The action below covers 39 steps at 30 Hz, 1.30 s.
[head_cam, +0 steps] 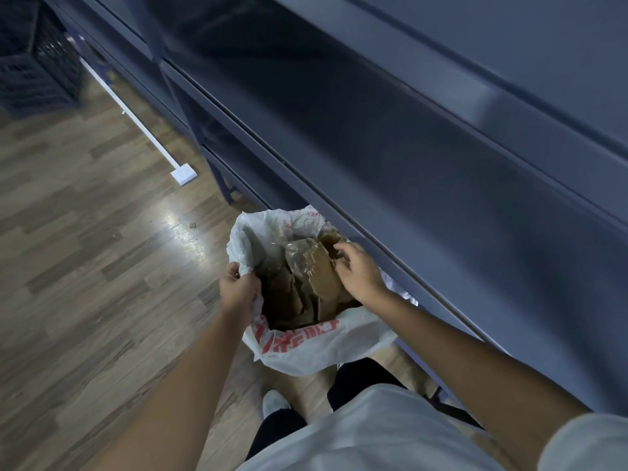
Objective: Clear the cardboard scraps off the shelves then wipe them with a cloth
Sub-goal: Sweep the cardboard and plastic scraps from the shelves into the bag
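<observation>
The left hand [238, 287] is gripping the left rim of the white plastic bag [306, 348], with its fingers curled round the plastic. The right hand [358, 271] is reaching over the cardboard scraps [323, 278], which are lying inside the bag beside the dark shelves [373, 147]. Its curled fingers [341, 248] are touching the top scrap, but I cannot tell whether they are pinching it.

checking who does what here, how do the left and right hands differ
The left hand grips the plastic bag by its rim; the right hand has curled fingers on the cardboard scraps inside. The left hand sits at the bag's floor-side edge; the right hand reaches over its mouth, nearer the shelves. Both are bare.
</observation>
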{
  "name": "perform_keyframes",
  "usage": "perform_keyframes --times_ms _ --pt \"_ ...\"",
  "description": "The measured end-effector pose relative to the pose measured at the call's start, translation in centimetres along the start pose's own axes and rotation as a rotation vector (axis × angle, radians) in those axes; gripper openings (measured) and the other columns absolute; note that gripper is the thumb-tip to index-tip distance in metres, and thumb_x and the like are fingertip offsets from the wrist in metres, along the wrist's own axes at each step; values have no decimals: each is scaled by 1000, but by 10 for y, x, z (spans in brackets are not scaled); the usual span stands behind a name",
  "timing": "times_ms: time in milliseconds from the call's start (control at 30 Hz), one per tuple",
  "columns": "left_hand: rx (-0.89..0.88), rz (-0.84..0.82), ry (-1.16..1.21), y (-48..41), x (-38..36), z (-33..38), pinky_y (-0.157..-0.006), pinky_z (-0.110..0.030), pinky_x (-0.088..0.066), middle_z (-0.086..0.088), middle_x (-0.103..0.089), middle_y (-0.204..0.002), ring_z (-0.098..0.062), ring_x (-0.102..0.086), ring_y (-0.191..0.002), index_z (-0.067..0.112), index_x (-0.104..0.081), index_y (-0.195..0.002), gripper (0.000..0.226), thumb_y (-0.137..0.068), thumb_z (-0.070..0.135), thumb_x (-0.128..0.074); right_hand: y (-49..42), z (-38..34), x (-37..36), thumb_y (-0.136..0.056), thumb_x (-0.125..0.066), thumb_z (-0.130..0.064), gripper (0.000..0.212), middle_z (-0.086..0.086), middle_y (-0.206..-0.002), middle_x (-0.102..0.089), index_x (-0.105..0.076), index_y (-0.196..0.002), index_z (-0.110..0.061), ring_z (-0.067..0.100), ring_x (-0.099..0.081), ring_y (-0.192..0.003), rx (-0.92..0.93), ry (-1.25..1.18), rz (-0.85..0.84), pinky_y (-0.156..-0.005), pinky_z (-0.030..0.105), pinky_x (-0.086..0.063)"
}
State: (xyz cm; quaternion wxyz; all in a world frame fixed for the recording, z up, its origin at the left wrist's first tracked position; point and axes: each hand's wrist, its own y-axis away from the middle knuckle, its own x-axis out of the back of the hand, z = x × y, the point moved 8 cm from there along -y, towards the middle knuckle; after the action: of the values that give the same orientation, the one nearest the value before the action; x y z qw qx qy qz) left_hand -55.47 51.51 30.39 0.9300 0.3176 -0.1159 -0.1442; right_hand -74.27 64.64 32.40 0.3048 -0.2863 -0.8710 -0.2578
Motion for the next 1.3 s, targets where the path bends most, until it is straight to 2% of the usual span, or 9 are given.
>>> perform_keyframes --times_ms 233,433,567,667,767,933,1000,1200,1300 --pt "-1 -24 31 1 21 -6 -54 -28 -37 -7 -46 -64 -18 -42 -56 17 -51 -71 36 -87 -14 -40 -4 4 0 -90 -50 -8 24 9 -125 -51 -62 -111 -7 25 -54 -107 -32 129 -33 -82 26 -41" --pt "55 45 99 9 59 -14 -59 -29 -44 -4 -52 -71 -16 -48 -63 15 -57 -84 35 -85 -16 -41 -10 -3 0 -87 -53 -13 47 12 -137 -42 -43 -133 -8 30 -40 -125 -162 161 41 -100 38 -39" --pt "37 99 164 11 86 -6 -47 -23 -49 -5 -52 -72 -16 -49 -62 13 -56 -99 39 -85 -19 -38 -11 -10 -23 -89 -49 -28 27 8 -105 -57 -54 -109 -11 25 -58 -92 -339 19 -176 -75 32 -42" --pt "42 128 204 13 107 -4 -48 -26 -47 -7 -51 -72 -18 -47 -61 18 -55 -77 44 -83 -21 -35 -14 -39 -39 -84 -56 -24 26 -1 -67 -44 -40 -64 -19 13 -42 -58 -274 13 -276 -55 24 -33" --pt "66 173 199 13 133 -1 -59 -34 -48 -9 -53 -75 -22 -51 -65 16 -56 -79 39 -84 -17 -36 -22 -75 -42 -81 -60 -18 35 -5 -69 -39 -30 -63 -25 9 -39 -58 -175 93 -271 -47 24 -26" --pt "75 230 119 3 168 22 -80 -37 -46 -13 -58 -101 -32 -58 -86 6 -56 -116 44 -80 -14 -43 -29 -147 -38 -86 -55 -22 34 -9 -70 -38 -30 -64 -29 6 -39 -58 7 -5 -258 -48 21 -26" --pt "49 236 113 -1 174 36 -82 -37 -46 -15 -57 -101 -28 -59 -77 3 -54 -115 39 -81 -12 -46 -35 -168 -31 -87 -52 -24 31 -7 -68 -39 -32 -64 -27 7 -39 -56 35 1 -224 -46 22 -26" --pt "-46 194 130 -4 189 82 -65 -35 -50 -7 -55 -82 -18 -55 -70 9 -50 -91 17 -84 -6 -52 -52 -199 -15 -89 -51 -25 34 -7 -66 -35 -30 -62 -22 7 -36 -55 42 8 -171 -44 22 -24" --pt "-125 212 90 0 202 100 -47 -20 -48 -4 -55 -75 -12 -54 -62 11 -50 -91 15 -86 -3 -52 -57 -211 -12 -88 -49 -28 26 -6 -66 -36 -38 -67 -19 11 -38 -57 47 6 -149 -44 25 -25"
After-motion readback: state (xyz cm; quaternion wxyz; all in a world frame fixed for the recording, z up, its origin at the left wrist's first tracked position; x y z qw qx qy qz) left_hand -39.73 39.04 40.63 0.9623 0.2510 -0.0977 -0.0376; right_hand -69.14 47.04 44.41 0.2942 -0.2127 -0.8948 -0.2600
